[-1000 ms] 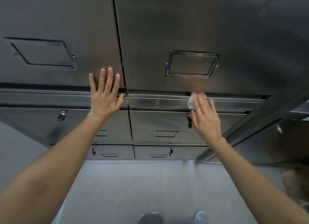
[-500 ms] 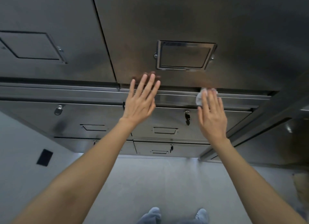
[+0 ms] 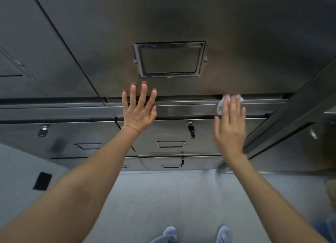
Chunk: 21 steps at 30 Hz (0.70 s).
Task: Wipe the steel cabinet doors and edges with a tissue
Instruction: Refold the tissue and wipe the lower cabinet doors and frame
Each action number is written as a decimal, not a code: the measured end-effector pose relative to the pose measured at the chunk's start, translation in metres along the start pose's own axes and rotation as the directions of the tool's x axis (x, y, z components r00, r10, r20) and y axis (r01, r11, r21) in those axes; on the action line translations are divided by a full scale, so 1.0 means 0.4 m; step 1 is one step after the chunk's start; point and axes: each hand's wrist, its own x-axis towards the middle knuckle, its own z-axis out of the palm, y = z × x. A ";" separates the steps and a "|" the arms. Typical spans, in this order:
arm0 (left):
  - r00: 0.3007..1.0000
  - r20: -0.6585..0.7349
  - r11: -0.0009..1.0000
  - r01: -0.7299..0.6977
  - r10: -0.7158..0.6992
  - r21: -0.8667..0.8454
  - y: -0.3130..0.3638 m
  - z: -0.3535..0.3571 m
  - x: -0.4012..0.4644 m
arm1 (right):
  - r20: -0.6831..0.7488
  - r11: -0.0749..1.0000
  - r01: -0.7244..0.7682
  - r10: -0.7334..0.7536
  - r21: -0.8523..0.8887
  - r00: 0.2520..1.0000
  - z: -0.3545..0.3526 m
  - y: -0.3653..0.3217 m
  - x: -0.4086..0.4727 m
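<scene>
I am seeing the right hand pressing a crumpled white tissue with flat, straight fingers against the brushed dark steel cabinet door, at its lower edge. The left hand is resting there too, spread and holding nothing.

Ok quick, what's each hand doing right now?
Left hand: open, fingers straight, flat against the cabinet door, holding nothing.
Right hand: open, straight fingers pressing the tissue on the cabinet edge.
</scene>
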 end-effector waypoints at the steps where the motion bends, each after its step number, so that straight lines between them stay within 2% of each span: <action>1: 1.000 -0.001 1.000 0.002 -0.002 0.003 0.001 -0.001 0.002 | -0.001 0.999 -0.043 0.043 0.026 0.999 0.011 -0.039 0.001; 3: 1.000 0.005 1.000 0.007 -0.007 0.003 -0.001 -0.003 0.003 | 0.026 0.994 0.028 -0.031 0.104 0.999 0.034 -0.141 0.006; 6: 1.000 0.012 1.000 0.011 -0.011 0.010 -0.002 -0.009 0.003 | 0.075 0.952 0.281 -0.291 0.120 0.954 0.034 -0.170 0.023; 8: 1.000 0.013 1.000 0.011 -0.011 0.006 0.001 -0.010 0.004 | 0.049 0.961 0.274 -0.276 0.045 0.960 0.019 -0.074 0.025; 11: 1.000 0.015 1.000 0.027 -0.028 0.006 0.003 -0.005 0.002 | 0.039 0.996 0.049 -0.047 -0.073 0.998 -0.012 0.090 0.009; 14: 1.000 0.014 1.000 0.020 -0.020 0.013 0.004 -0.004 0.003 | 0.027 0.992 -0.125 0.126 -0.023 0.992 -0.011 0.041 0.014; 16: 0.999 0.026 1.000 0.028 -0.028 0.008 0.003 -0.005 0.003 | 0.062 0.995 -0.054 0.049 0.079 0.997 0.008 -0.085 0.022; 18: 0.999 0.031 0.999 0.034 -0.034 0.001 0.002 -0.008 0.001 | 0.112 0.980 0.115 -0.134 0.162 0.985 0.019 -0.169 0.017; 19: 0.999 0.031 0.999 0.036 -0.036 -0.001 0.002 -0.010 0.001 | 0.127 0.971 0.172 -0.194 0.168 0.973 0.020 -0.165 0.020; 21: 0.999 0.037 0.999 0.038 -0.038 -0.005 0.000 -0.013 0.002 | 0.107 0.974 0.207 -0.216 0.095 0.970 0.016 -0.086 0.020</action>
